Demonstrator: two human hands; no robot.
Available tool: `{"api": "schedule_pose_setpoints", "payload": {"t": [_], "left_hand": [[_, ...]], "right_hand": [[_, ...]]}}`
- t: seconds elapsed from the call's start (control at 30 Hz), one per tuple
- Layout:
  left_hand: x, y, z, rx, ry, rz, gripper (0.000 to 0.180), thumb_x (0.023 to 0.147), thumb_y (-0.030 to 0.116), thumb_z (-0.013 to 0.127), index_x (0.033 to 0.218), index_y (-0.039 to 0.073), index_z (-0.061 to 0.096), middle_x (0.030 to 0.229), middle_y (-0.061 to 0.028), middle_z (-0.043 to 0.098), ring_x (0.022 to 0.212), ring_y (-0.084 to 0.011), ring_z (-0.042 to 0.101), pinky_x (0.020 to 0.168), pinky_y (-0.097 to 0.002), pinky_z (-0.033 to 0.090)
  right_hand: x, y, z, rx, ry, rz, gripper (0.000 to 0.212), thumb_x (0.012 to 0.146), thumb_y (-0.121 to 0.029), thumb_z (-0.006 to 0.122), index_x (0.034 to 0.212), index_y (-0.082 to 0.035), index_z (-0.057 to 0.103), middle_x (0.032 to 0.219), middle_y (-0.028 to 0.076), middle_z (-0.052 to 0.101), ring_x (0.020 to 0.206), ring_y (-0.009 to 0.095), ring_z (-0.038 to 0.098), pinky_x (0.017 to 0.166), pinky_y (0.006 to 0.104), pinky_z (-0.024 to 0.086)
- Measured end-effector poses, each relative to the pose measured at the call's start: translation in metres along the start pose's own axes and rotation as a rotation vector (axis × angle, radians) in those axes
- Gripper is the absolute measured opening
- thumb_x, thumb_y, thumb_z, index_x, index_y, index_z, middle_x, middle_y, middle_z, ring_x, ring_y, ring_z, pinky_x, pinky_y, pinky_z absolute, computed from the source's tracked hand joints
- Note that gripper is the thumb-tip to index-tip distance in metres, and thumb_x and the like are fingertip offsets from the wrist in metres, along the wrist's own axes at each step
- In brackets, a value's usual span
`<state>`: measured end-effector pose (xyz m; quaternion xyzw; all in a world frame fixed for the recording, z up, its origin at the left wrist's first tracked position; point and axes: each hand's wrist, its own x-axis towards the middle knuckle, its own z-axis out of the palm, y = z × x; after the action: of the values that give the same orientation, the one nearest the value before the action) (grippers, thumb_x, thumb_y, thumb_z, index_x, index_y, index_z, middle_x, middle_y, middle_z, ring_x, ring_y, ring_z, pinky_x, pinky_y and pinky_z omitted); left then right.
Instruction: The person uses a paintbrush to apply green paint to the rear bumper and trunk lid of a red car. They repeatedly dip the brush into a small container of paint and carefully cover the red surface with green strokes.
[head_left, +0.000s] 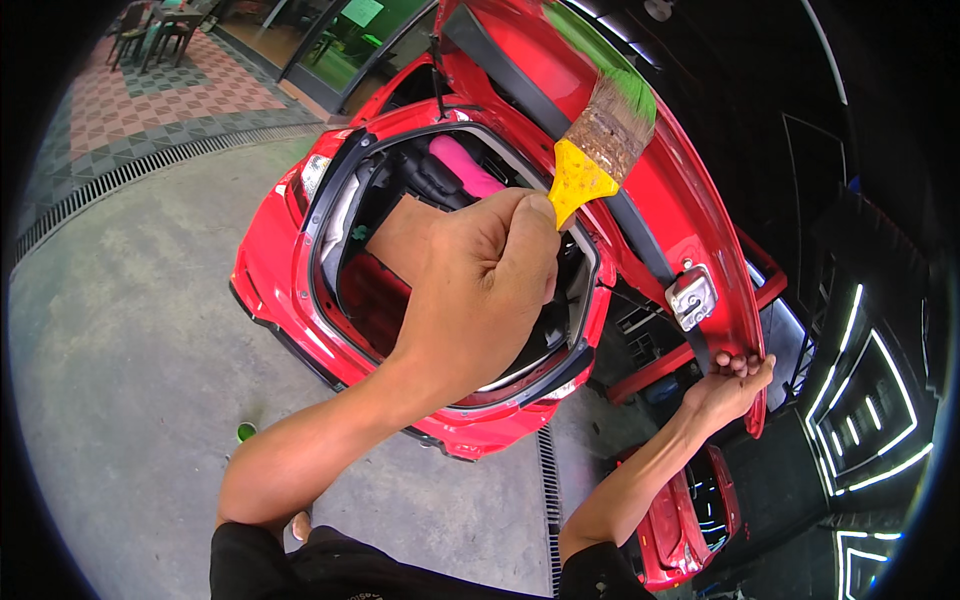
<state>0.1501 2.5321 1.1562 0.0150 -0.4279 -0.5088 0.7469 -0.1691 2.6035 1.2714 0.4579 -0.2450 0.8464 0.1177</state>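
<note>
Red car (pixel 275 255) seen from above, rear end toward the camera, standing on a grey concrete floor (pixel 130 350). Trunk lid (pixel 690 190) raised; its red inner face fills the upper right of the view, with a black rubber strip (pixel 640 235) running diagonally across it and a metal latch (pixel 692 297) near the lower edge.

Left hand (pixel 480 290): fingers curled tight into a fist around the yellow handle of a paintbrush (pixel 598 145). Handle sticks out above the thumb; brush points up and to the right. Bristles are brownish, tips tinted green, and lie against the lid's inner face just beside the black strip. A green smear runs along the lid above the bristles.

Right hand (pixel 730 385): fingers hooked over the lower edge of the trunk lid, below and to the right of the latch, gripping it. Palm faces away; how far the fingertips wrap round cannot be told.

Open trunk (pixel 370 290) lies under the left hand. Inside: a pink object (pixel 465 165) toward the back, dark red lining lower down.

Floor drain grate (pixel 120 180) curves across the upper left; tiled paving (pixel 170 90) beyond it. Small green spot (pixel 246 431) on the floor near the left forearm.
</note>
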Motion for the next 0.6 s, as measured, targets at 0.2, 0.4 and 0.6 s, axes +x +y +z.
{"api": "schedule_pose_setpoints", "payload": {"t": [0.2,0.4,0.6], "left_hand": [[-0.006,0.008,-0.009,0.152,0.115,0.111,0.037,0.115,0.018,0.053,0.085,-0.002,0.062,0.066,0.0034,0.05,0.062,-0.0034,0.044,0.055,-0.0286,0.037],[0.001,0.008,-0.005,0.117,0.082,0.137,0.04,0.114,0.019,0.052,0.082,-0.003,0.061,0.064,0.002,0.05,0.061,-0.0042,0.045,0.056,-0.0293,0.038],[0.007,0.008,-0.014,0.136,-0.013,0.039,0.043,0.117,0.033,0.051,0.105,-0.002,0.074,0.07,0.003,0.057,0.057,-0.0026,0.044,0.051,-0.024,0.033]], "right_hand": [[0.0,0.0,-0.001,0.009,0.001,0.0,0.035,0.11,-0.039,0.067,0.092,-0.011,0.056,0.07,0.0,0.051,0.064,0.011,0.052,0.058,0.0279,0.044],[0.0,0.0,-0.002,0.003,0.007,0.009,0.035,0.11,-0.039,0.067,0.092,-0.01,0.056,0.07,0.0,0.052,0.063,0.011,0.052,0.058,0.0278,0.044],[0.0,-0.002,-0.002,0.036,-0.008,0.005,0.035,0.111,-0.038,0.066,0.091,-0.011,0.056,0.072,-0.001,0.051,0.064,0.01,0.052,0.058,0.0279,0.044]]}}
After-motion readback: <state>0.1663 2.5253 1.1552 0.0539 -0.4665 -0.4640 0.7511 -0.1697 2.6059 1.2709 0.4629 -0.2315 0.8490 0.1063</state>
